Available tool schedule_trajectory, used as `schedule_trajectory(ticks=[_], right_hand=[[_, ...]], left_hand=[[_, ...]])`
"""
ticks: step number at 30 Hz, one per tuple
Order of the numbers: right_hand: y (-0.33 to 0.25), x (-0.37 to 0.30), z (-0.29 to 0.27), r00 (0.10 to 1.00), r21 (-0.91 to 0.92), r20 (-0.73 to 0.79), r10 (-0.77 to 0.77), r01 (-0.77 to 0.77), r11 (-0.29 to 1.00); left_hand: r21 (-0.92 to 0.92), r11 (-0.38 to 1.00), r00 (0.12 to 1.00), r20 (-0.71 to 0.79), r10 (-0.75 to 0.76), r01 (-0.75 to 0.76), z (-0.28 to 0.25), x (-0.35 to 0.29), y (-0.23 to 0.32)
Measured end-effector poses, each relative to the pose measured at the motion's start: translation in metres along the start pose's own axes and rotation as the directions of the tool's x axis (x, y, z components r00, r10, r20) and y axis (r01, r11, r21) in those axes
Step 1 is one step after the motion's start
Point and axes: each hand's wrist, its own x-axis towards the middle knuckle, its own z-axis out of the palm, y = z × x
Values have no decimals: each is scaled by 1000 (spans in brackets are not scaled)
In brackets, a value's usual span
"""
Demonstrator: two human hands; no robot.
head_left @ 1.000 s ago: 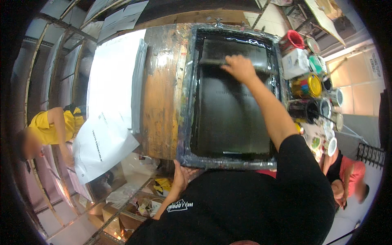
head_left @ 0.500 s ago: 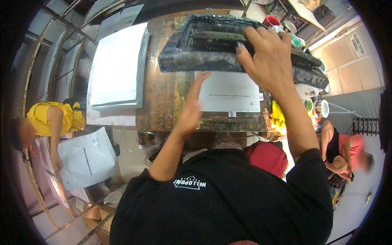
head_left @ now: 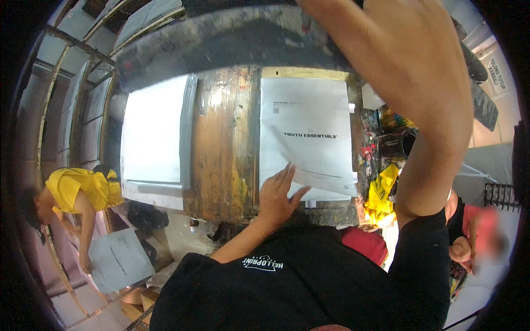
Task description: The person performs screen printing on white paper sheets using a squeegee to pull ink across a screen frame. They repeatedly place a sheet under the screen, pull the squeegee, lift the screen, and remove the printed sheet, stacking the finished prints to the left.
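Note:
My right hand (head_left: pixel 408 60) is raised at the top right, holding up a dark, ink-stained screen printing frame (head_left: pixel 221 41); its fingertips run out of the picture. Below the frame, a white printed sheet or flat bag (head_left: pixel 314 110) lies on the worktable (head_left: pixel 221 143), dark lettering across its middle. A slanting crease or shadow crosses its lower left part, and its lower right corner sticks out. At its lower edge is my left hand (head_left: pixel 279 193), open, fingers stretched and thumb apart. Whether those fingertips touch the sheet, I cannot tell.
A tall stack of white sheets (head_left: pixel 154 132) stands on the table's left. Yellow plastic (head_left: pixel 381 193) and a dark can (head_left: pixel 395 144) are at the right edge. One person in yellow (head_left: pixel 83 190) handles a printed sheet (head_left: pixel 121 259) at left; another in pink (head_left: pixel 483 237) sits at right.
My right hand has swung the screen printing frame up, uncovering the printed sheet. My left hand has come down from the frame's near edge to the sheet's lower edge.

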Motion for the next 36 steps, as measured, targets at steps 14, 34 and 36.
schedule_trajectory(ticks=[14,34,36], right_hand=[[12,-2,11,992,-47,-125,-16,11,999],[-17,-344,208,851,212,524,40,-176,961],[-23,-376,242,833,153,550,57,-167,974]], left_hand=[[-176,813,802,-147,-579,555,-301,-33,-279],[-746,-396,678,660,-324,536,-28,-130,-71],[-661,-438,547,750,-372,609,-3,-132,-92]])
